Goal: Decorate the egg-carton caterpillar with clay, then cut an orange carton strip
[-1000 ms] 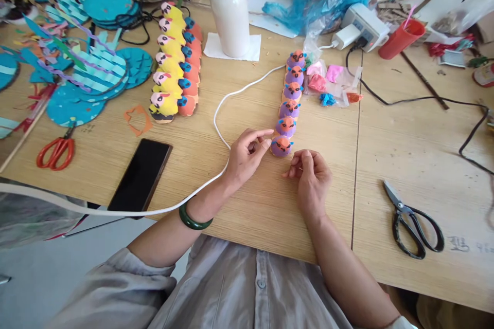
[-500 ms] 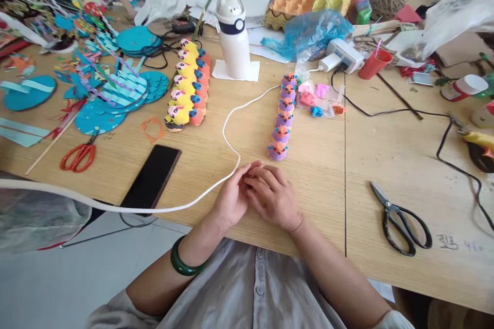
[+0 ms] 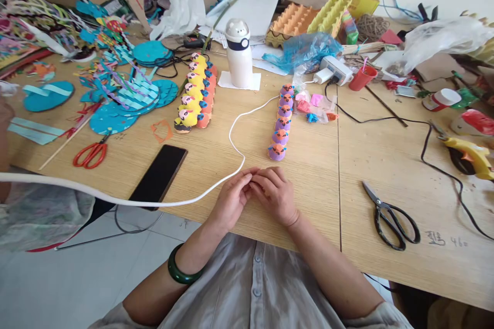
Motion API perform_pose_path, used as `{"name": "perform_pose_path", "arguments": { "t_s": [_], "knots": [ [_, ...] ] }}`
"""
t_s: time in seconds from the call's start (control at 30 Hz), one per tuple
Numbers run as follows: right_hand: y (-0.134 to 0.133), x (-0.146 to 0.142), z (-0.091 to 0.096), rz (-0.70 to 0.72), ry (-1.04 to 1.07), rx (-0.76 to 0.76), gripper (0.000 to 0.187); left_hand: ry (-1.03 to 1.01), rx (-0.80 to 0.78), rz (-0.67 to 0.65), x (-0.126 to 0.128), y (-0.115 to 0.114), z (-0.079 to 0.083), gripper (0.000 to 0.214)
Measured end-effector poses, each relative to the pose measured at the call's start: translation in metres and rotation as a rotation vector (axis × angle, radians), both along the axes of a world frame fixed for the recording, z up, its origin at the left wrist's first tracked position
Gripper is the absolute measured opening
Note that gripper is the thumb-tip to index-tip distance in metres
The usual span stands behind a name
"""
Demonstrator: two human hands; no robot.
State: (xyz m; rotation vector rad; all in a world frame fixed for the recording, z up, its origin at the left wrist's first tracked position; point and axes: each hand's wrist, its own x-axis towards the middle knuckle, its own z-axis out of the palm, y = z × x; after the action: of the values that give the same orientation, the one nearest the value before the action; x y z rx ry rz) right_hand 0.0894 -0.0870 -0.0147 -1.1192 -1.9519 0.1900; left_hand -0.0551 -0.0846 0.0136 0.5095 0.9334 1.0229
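Observation:
At the table's near edge my left hand (image 3: pixel 230 199) and my right hand (image 3: pixel 276 193) meet, fingertips pressed together. Both are closed; anything between the fingers is too small or hidden to make out. Just beyond them lies a row of purple egg-carton cups with orange animal faces and blue ears (image 3: pixel 282 123). Pieces of pink, blue and orange clay on plastic film (image 3: pixel 315 104) are to the right of that row. A white cable (image 3: pixel 231 131) curves past my left hand. Farther left sits a row of yellow bird-faced cups (image 3: pixel 192 93), beside a row of orange cups (image 3: pixel 207 100).
A black phone (image 3: pixel 159 174) and red-handled scissors (image 3: pixel 91 154) lie to the left, black scissors (image 3: pixel 391 218) to the right. A white bottle (image 3: pixel 240 59) stands behind. Blue paper discs (image 3: pixel 116 115), egg trays (image 3: pixel 293 19) and a yellow glue gun (image 3: pixel 469 156) surround the work area.
The view has shifted slightly, showing more of the back and left. My right fingers have drawn in against the left fingertips. The rows of cups have stayed in place.

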Motion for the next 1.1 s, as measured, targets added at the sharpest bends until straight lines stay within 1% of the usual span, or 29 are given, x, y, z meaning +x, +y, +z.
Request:
{"name": "perform_pose_path", "arguments": {
  "t_s": [0.07, 0.13, 0.23, 0.3, 0.37, 0.47, 0.57, 0.63, 0.77, 0.97, 1.1],
  "knots": [
    [0.000, 0.002, 0.001, -0.048, 0.093, 0.003, 0.013, 0.029, 0.019, -0.004, -0.002, -0.002, 0.001, 0.032],
    [0.001, 0.003, 0.001, -0.059, 0.158, -0.034, 0.012, 0.066, 0.035, -0.043, -0.004, -0.004, 0.000, 0.031],
    [0.002, 0.004, -0.001, 0.031, 0.266, -0.143, 0.014, 0.103, 0.000, -0.107, -0.007, -0.004, -0.001, 0.036],
    [0.002, 0.004, -0.002, 0.094, 0.321, -0.203, 0.014, 0.134, -0.012, -0.121, -0.009, -0.003, -0.002, 0.038],
    [0.001, 0.003, -0.003, 0.133, 0.319, -0.221, 0.014, 0.177, 0.010, -0.113, -0.011, -0.001, -0.003, 0.040],
    [0.001, 0.003, -0.002, 0.153, 0.288, -0.206, 0.016, 0.278, 0.069, -0.090, -0.014, 0.001, -0.004, 0.040],
    [0.001, 0.003, -0.001, 0.139, 0.333, -0.214, 0.011, 0.410, 0.167, -0.131, -0.016, 0.001, -0.006, 0.043],
    [0.001, 0.003, 0.000, 0.139, 0.374, -0.242, 0.011, 0.452, 0.216, -0.171, -0.017, -0.001, -0.008, 0.043],
    [0.001, 0.004, 0.003, 0.145, 0.405, -0.309, 0.012, 0.466, 0.219, -0.147, -0.015, -0.002, -0.011, 0.043],
    [0.000, 0.002, 0.005, 0.124, 0.411, -0.364, 0.011, 0.525, 0.242, -0.125, -0.012, 0.002, -0.004, 0.049],
    [0.001, 0.003, 0.004, 0.141, 0.433, -0.355, 0.016, 0.524, 0.216, -0.111, -0.013, 0.002, -0.005, 0.048]
  ]
}}
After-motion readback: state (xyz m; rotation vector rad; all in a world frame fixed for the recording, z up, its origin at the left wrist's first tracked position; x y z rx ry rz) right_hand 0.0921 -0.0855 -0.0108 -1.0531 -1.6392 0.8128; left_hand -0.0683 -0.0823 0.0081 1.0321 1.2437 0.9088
